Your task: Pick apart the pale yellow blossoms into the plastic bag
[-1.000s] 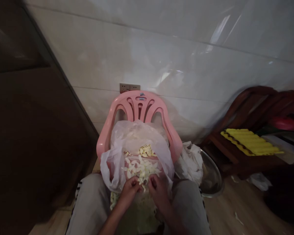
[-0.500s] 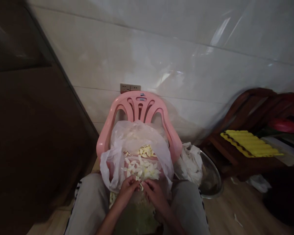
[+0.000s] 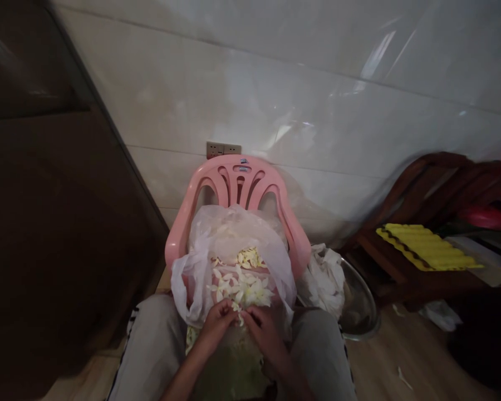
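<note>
Left hand (image 3: 217, 322) and right hand (image 3: 264, 329) meet fingertip to fingertip at the near edge of the pale flower pile (image 3: 240, 288), both pinching one small blossom (image 3: 240, 317) between them. Pile sits in a clear plastic bag (image 3: 200, 262) on the pink chair (image 3: 237, 181). Steel basin (image 3: 359, 306) just right of the chair.

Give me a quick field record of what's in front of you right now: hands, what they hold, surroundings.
left hand: fingers pinched on a small pale flower piece
right hand: fingers meet the same piece
pile: white-yellow petals on an open clear plastic bag
support: pink plastic chair facing the person
beside chair, right: metal bowl with crumpled white bag
far right: dark wooden furniture, yellow ridged board
</note>
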Demonstrator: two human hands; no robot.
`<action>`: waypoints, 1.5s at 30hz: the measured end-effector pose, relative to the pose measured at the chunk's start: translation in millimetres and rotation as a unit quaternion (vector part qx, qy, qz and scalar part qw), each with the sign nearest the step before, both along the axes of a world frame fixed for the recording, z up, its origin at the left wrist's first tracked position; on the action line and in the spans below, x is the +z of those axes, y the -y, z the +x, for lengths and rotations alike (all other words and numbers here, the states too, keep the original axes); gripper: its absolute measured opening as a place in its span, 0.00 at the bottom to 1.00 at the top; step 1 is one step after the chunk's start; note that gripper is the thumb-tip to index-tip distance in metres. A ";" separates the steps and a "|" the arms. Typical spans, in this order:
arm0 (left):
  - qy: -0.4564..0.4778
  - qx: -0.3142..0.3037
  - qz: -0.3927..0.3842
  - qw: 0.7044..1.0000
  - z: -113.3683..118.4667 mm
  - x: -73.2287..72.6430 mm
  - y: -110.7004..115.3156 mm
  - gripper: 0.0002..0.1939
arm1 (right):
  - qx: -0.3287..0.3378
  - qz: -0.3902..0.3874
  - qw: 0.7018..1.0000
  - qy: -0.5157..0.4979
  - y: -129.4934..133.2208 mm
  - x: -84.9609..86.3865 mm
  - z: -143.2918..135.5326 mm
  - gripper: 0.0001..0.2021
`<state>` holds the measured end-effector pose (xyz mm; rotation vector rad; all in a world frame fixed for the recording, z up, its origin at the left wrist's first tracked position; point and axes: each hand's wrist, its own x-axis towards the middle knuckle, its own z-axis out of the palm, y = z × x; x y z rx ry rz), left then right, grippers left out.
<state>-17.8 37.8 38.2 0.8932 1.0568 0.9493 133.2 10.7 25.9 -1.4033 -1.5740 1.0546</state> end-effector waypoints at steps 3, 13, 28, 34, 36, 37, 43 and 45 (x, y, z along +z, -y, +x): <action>0.007 0.008 -0.003 1.000 -0.4 -1.5 0.4 0.18 | 0.006 0.110 0.988 0.110 3.8 8.5 0.4 0.11; -0.014 0.005 0.003 1.000 0.3 -4.9 -1.0 0.20 | -0.116 0.109 0.981 0.110 -1.3 -1.2 2.2 0.11; -0.031 0.012 0.003 0.999 0.8 1.0 -0.3 0.27 | 0.009 -0.137 0.978 -0.156 -1.5 -2.6 -8.0 0.22; -0.022 0.002 0.012 1.000 0.2 -0.5 -0.2 0.26 | 0.007 -0.182 0.967 -0.179 -2.8 17.5 -7.0 0.23; -0.019 0.002 0.016 1.000 0.6 -1.6 -0.1 0.25 | 0.010 -0.187 0.966 -0.178 -2.6 18.1 -6.8 0.23; -0.018 0.001 0.018 1.000 1.0 -1.9 0.0 0.25 | 0.010 -0.183 0.967 -0.175 -2.7 16.6 -6.6 0.23; -0.025 0.000 0.022 0.999 2.0 -3.6 0.3 0.21 | -0.004 -0.055 0.996 -0.067 -1.9 3.3 -2.5 0.16; -0.034 0.005 0.026 0.999 1.6 -5.0 0.6 0.20 | -0.004 0.007 1.000 -0.005 0.6 3.3 -1.8 0.11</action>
